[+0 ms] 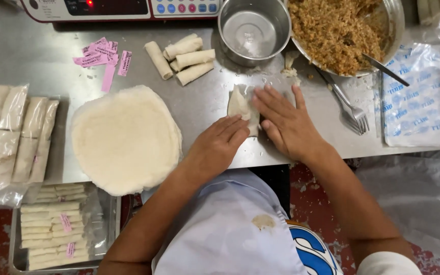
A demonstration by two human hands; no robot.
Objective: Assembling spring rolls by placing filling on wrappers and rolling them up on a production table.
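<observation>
Both hands work on one half-rolled wrapper [242,106] lying on the steel table [42,56]. The left hand [219,144] lies flat with its fingers straight and close together, pressing the roll's near end from about 7 o'clock. The right hand [286,122] lies with fingers spread, fingertips on the wrapper's right edge, coming in from about 4 o'clock. Neither hand pinches anything; both press palm-down. The roll's long axis runs roughly from 12 to 6 o'clock, tilted slightly, and only its upper left part shows beyond the fingers. Both hands touch it.

At 12 o'clock from the roll stands an empty small steel bowl [253,31], and at 1 o'clock a large bowl of browned filling [335,31] with a spoon handle [385,69] sticking out of it. A fork [350,109] lies on the table at 3 o'clock, just beyond the right hand, with a printed plastic bag [423,99] further out. At 10 to 11 o'clock lie four finished rolls [182,58] in a loose heap, and beyond them some pink paper labels [104,58]. A stack of round wrappers [126,138] sits at 9 o'clock, near the left forearm. Bagged rolls [11,135] lie at the far left edge, and a tray of packed rolls [52,229] sits lower, at 8 o'clock. A weighing scale [123,9] stands at the top edge. Nothing lies between the hands and the roll; scraps of filling [291,73] dot the table just above it.
</observation>
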